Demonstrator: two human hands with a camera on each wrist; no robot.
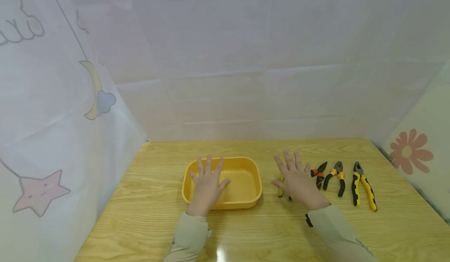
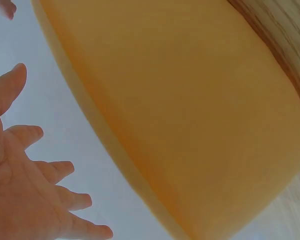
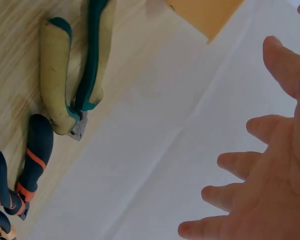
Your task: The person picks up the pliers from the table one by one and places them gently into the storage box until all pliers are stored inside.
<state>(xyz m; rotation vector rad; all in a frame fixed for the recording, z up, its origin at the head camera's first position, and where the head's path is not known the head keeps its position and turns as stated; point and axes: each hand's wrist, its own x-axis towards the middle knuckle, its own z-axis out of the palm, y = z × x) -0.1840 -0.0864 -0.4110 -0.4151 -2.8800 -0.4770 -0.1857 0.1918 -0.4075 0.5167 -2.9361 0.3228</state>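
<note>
My left hand [image 1: 206, 188] hovers over the left part of a yellow plastic basin [image 1: 242, 204], fingers spread and holding nothing. The basin's side fills much of the left wrist view. My right hand [image 1: 299, 182], also spread and holding nothing, is above a pair of pliers with yellow and green handles [image 3: 55, 75], mostly hidden behind it in the head view. Just right of that hand lie pliers with orange and black handles [image 1: 319, 175], partly covered. Farther right are smaller orange-and-black pliers [image 1: 338, 168] and larger yellow-and-black pliers [image 1: 357, 170].
The wooden table [image 1: 140, 215] carries the basin near its middle and the pliers in a row on the right. A pale cloth backdrop [image 1: 211, 59] with printed shapes stands behind the table and along both sides.
</note>
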